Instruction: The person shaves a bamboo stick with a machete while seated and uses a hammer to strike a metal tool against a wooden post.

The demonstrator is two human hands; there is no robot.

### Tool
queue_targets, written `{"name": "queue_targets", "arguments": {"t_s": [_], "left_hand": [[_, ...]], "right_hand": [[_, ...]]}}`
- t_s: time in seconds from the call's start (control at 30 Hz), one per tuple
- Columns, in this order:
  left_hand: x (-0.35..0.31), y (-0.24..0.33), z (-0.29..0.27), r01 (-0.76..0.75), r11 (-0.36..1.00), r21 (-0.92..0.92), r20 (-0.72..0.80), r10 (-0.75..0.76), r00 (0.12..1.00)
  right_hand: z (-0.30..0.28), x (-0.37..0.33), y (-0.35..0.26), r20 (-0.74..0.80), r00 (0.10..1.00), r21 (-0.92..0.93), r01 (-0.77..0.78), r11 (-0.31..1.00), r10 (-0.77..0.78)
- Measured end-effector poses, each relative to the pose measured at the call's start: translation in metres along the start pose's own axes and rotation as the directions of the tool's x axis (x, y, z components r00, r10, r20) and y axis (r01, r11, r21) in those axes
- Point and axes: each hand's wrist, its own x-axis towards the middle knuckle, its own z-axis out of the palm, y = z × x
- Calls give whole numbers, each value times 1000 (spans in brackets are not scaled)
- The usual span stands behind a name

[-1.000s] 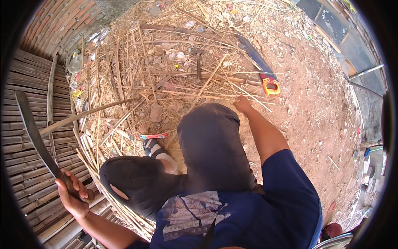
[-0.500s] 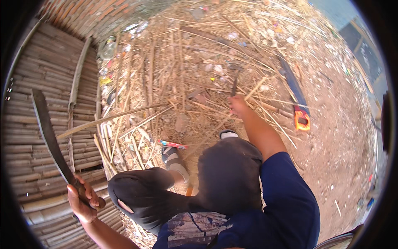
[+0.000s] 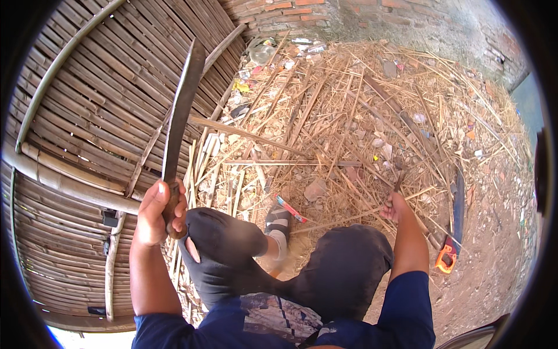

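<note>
A machete (image 3: 185, 104) with a long dark blade and pale edge points upward at the left. My left hand (image 3: 156, 212) is closed round its wooden handle (image 3: 172, 215), above my left knee. My right hand (image 3: 395, 208) is low over the straw beyond my right knee, its fingers closed round a short, narrow dark tool (image 3: 399, 181). Its kind is hard to make out against the litter. Thin bamboo strips (image 3: 427, 191) lie beside this hand.
A handsaw (image 3: 458, 209) with an orange handle lies on the dirt at right. Straw and split bamboo cover the ground, with a red-blue wrapper (image 3: 290, 209) by my left foot. A bamboo wall (image 3: 104, 99) stands left, a brick wall (image 3: 349, 20) at the back.
The view has turned left, showing more of the bamboo wall. My left hand has raised the machete and brought it inward. My right hand still grips the dark tool.
</note>
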Motion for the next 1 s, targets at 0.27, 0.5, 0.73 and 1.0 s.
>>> {"name": "queue_targets", "arguments": {"t_s": [0.27, 0.5, 0.73, 1.0], "left_hand": [[36, 0, -4, -27, 998, -54, 93, 32, 995], [74, 14, 2, -76, 996, 36, 129, 71, 989], [74, 30, 12, -46, 994, 98, 252, 20, 968], [69, 33, 15, -48, 995, 93, 239, 24, 971]], "right_hand": [[-28, -96, 12, -72, 986, 245, 166, 955, -153], [-29, -199, -30, -214, 660, -550, 528, 647, -721], [152, -397, -128, 152, 188, -749, 662, 11, -970], [293, -476, -118, 213, -266, -580, 740, -341, -940]]}}
